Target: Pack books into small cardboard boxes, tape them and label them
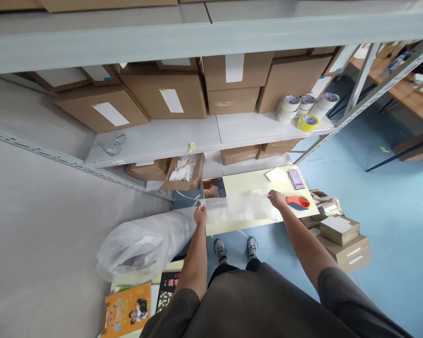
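Observation:
A clear plastic sheet stretches over the pale yellow table. My left hand pinches its left end near the table's left edge. The sheet's right end is pinched in my right hand. Just right of that hand lies an orange and blue tape dispenser. A dark picture-covered item rests at the table's back left, beyond the sheet's left part. Toward the back right are a white card and a blurred-out purple item.
A metal shelf with cardboard boxes and tape rolls stands behind the table. A large plastic roll lies at the left, above books. Boxes sit on the floor at the right.

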`<state>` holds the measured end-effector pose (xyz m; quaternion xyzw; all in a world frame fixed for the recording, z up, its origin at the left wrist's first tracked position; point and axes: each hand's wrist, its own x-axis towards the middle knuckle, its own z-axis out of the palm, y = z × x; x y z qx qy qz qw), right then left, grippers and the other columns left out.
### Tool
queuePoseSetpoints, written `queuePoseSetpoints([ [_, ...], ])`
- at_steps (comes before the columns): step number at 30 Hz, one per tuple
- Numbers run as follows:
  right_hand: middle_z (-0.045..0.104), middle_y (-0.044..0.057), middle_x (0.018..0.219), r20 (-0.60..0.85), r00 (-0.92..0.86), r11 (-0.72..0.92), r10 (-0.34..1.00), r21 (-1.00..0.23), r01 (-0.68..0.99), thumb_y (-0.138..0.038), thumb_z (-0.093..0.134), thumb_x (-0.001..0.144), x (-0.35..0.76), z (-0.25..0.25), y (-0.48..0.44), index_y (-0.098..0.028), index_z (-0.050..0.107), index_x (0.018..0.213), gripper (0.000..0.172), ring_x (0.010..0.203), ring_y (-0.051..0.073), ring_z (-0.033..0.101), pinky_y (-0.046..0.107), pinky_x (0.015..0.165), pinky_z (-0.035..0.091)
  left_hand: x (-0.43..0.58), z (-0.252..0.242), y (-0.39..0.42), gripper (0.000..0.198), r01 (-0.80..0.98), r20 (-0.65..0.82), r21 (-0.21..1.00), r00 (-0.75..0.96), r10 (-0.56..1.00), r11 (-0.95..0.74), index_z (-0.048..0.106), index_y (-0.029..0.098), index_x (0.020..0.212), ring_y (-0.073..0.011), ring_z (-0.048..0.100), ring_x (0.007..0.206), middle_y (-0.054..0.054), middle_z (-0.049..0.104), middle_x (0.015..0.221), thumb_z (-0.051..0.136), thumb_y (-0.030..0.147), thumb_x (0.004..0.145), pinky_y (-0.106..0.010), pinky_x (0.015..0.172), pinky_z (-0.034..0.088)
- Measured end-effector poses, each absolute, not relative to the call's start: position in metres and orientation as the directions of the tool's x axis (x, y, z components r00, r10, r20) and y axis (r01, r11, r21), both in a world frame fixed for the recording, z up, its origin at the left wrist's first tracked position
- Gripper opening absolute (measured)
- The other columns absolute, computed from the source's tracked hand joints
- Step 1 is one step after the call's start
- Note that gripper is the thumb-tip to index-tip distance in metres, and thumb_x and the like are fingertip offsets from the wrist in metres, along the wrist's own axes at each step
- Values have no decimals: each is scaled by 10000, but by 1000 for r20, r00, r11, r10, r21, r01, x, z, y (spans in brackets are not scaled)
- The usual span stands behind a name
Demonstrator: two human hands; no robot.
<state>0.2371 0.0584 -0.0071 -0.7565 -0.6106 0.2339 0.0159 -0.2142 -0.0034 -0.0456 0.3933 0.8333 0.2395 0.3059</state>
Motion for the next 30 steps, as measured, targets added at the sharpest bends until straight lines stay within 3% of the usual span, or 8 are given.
queuePoseSetpoints([
  [4,803,150,1075,-361,128,-225,924,-241,944,-251,611,973,231,-37,73,-204,765,1109,211,1051,284,722,416,1002,447,-215,-69,-11,263,541,-350,562,-530,772,626,642,245,762,-297,704,947,-105,731,804,535,380,960,-335,835,471],
  [7,754,207,1245,-305,172,-250,937,-237,939,-219,583,970,225,-57,81,-186,701,1331,381,1233,339,651,496,1095,403,-211,-82,-18,280,567,-361,528,-524,772,632,646,236,766,-283,701,895,-99,726,792,539,392,972,-322,800,461],
  [11,479,245,1622,-207,204,-253,957,-244,936,-239,547,971,208,-71,72,-158,488,1586,623,1506,408,404,583,1190,315,-194,-92,-21,212,568,-399,492,-526,751,659,705,232,895,-288,718,945,-100,761,854,559,361,978,-315,813,478],
  [15,226,141,1781,-287,-52,-30,957,-275,961,-359,555,994,174,-79,47,-248,387,1658,694,1639,385,136,586,1274,188,-181,-92,-17,269,538,-443,390,-602,665,747,738,226,1115,-302,714,1105,-135,792,1109,513,346,1032,-340,898,501],
  [18,56,84,1820,-437,-160,32,885,-287,957,-442,570,1002,153,-90,33,-326,301,1694,752,1660,387,8,598,1282,158,-182,-91,-16,282,499,-446,382,-637,628,778,727,237,1202,-289,718,1119,-120,788,1159,513,331,1043,-342,920,511],
  [22,-67,126,1814,-657,-132,-45,742,-246,968,-554,595,1001,145,-112,24,-352,204,1719,842,1651,441,0,649,1223,258,-195,-93,-10,336,492,-393,372,-684,614,787,684,189,1311,-288,697,1174,-151,747,1257,543,297,1026,-354,970,513],
  [26,-181,121,1797,-669,-107,-35,735,-195,980,-628,669,945,147,-136,17,-379,72,1728,1015,1644,449,-96,681,1204,263,-205,-106,17,374,550,-368,407,-632,682,729,681,198,1336,-263,655,1268,-141,707,1363,522,378,1049,-327,1058,482],
  [30,-200,88,1797,-645,-89,-39,759,-181,983,-659,690,916,148,-147,12,-414,38,1722,1065,1646,427,-113,674,1218,248,-211,-122,57,434,599,-461,423,-504,731,680,671,186,1348,-288,669,1258,-152,740,1311,602,446,1007,-343,1029,504],
])
